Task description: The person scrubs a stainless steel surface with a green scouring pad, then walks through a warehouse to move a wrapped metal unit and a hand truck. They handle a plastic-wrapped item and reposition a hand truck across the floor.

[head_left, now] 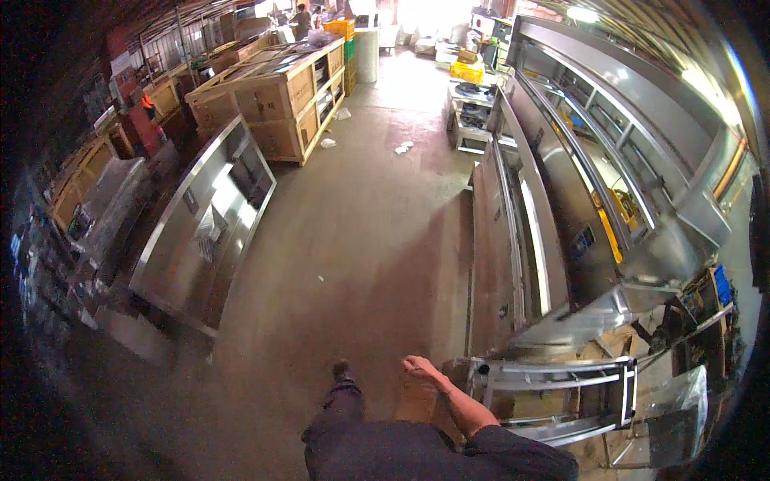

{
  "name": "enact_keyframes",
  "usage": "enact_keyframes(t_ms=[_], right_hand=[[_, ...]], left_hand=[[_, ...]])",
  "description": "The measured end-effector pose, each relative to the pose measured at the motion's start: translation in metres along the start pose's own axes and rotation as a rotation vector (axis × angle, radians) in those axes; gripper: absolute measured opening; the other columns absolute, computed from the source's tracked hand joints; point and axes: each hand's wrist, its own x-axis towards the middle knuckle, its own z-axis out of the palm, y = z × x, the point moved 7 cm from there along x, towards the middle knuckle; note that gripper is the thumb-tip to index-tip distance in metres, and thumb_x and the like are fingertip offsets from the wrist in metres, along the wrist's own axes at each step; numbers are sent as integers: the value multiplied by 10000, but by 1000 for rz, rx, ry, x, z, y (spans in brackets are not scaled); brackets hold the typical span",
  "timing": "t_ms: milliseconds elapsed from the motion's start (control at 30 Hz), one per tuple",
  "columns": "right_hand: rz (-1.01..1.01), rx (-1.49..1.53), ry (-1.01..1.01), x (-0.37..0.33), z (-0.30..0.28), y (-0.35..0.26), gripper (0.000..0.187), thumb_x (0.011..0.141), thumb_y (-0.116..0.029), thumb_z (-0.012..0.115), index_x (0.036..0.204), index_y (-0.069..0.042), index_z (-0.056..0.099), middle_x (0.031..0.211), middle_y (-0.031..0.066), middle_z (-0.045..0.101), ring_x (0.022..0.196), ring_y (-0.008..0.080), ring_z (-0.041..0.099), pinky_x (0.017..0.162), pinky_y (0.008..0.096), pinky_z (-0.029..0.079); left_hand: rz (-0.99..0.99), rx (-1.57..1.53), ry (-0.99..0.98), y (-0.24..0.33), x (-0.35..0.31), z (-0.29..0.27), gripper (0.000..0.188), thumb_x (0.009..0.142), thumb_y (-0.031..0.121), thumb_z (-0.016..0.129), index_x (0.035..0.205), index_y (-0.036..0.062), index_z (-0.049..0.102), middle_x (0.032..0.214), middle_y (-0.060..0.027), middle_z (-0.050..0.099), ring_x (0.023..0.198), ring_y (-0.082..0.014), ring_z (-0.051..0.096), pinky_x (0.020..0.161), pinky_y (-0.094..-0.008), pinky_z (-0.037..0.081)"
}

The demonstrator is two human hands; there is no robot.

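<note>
My right hand [421,369] hangs ahead of my body at the lower middle, its fingers curled in and nothing visible in them. A bracelet or band shows at its wrist. My left hand is out of view. To the right of my right hand, apart from it, stands a metal tube frame [553,365]. Beyond that frame, long stainless steel panels and counters [513,232] line the right side. My foot [342,369] is stepping forward on the concrete floor [361,200].
On the left a steel panel unit [204,228] leans tilted beside the aisle. Behind it sits a large wooden crate [265,104]. White scraps [403,148] lie on the floor. A yellow crate [467,72] tops units at the far right. A person [301,22] is at the far back.
</note>
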Motion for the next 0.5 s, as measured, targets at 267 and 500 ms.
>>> enact_keyframes(t_ms=[267,500], right_hand=[[484,212,153,74,-46,154,453,947,-450,571,964,-27,732,831,98,742,747,195,700,691,355,548],[693,1008,188,93,-95,230,312,897,-296,624,946,-10,739,895,97,742,754,200,693,660,360,532]], left_hand=[[467,258,114,527,173,-51,246,932,225,563,907,-19,541,724,-151,673,564,-282,641,528,-476,527],[962,155,17,981,146,182,193,992,208,539,993,38,631,812,-65,661,690,-147,639,619,-306,516]])
